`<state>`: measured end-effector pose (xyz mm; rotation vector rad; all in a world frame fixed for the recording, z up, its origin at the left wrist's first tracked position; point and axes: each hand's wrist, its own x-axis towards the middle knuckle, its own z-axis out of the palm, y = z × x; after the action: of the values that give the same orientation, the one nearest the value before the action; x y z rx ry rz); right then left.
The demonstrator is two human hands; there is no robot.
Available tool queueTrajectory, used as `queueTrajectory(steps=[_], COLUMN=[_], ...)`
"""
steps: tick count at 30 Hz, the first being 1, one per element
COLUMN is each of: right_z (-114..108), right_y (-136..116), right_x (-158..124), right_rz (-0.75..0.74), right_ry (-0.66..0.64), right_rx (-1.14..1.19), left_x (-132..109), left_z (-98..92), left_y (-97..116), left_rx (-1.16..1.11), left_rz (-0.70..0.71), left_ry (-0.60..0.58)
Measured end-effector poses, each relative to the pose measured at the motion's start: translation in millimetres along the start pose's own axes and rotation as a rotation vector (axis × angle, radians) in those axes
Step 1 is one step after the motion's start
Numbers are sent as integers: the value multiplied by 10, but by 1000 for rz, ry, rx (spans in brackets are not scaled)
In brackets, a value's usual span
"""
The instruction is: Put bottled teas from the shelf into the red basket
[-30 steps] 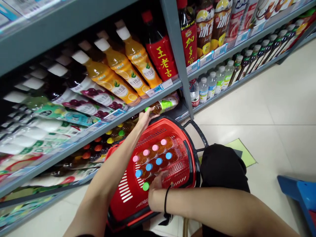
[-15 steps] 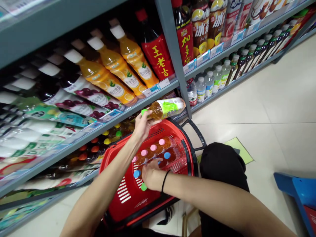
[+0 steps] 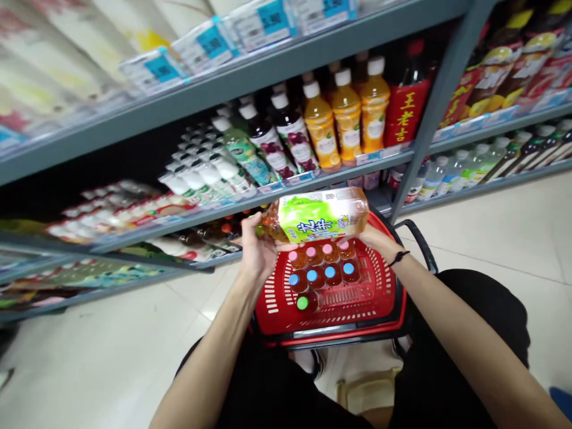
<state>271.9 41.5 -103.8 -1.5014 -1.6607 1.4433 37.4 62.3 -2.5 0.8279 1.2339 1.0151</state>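
Note:
A tea bottle (image 3: 319, 215) with a bright green label lies sideways in the air above the red shopping basket (image 3: 279, 328). My left hand (image 3: 260, 253) is closed around its neck end, covering most of the cap. At the base end, my right hand (image 3: 373, 238) grips it from below, with the fingers partly hidden behind the bottle. Inside the basket, upright bottles stand in rows: several with pink caps (image 3: 330, 249), several with blue caps (image 3: 330, 272), and one green-capped bottle (image 3: 302, 302) nearest me.
Shelves in front hold orange drink bottles (image 3: 348, 122), grape-labelled bottles (image 3: 295, 134) and red-labelled bottles (image 3: 406, 113). A grey shelf upright (image 3: 440, 104) rises at the right. The basket's black handle (image 3: 420, 241) sticks out to the right. My knees flank the basket; a small stool (image 3: 366, 390) is below.
My right hand has come up out of the basket and taken hold of the tea bottle's base. The bottle is now closer to me, and the view has swung left.

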Motion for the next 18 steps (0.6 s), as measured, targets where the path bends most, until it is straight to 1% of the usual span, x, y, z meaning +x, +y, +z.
queueTrajectory(steps=[1,3,4,5,6,7,8,11,14,15,16,18], right_z=[45,165,222,267,295,305,303,288,353,388,423,482], right_y=[-9,-49,-83,-128,-184,-250,-323,-525,-611,-613,-609,-604], right_x=[-2,-6,-11,-18,-28,-42,-59,-129,-222,-257,-296,-376], right_rz=[-22,-49,-53,-54,-48,-37,-19,22,-32,-32,-15,49], right_ry=[-20,-39,4,76,156,220,243,199,287,285,249,99], right_rx=[71,356,549,744,901,992,1030,995,983,974,958,924], left_x=[4,25,35,43,48,50,53,95,209,250,284,309], left_z=[-92,-257,-329,-393,-450,-499,-542,-643,-718,-736,-749,-755], left_y=[-38,-93,-103,-102,-91,-73,-51,5,25,27,28,34], left_rx=[-6,-16,-24,-34,-47,-61,-73,-51,57,95,131,203], left_rz=[-42,-115,-124,-112,-85,-49,-13,28,18,19,25,54], left_ry=[-18,-52,-58,-56,-52,-47,-46,-74,-57,-40,-23,1])
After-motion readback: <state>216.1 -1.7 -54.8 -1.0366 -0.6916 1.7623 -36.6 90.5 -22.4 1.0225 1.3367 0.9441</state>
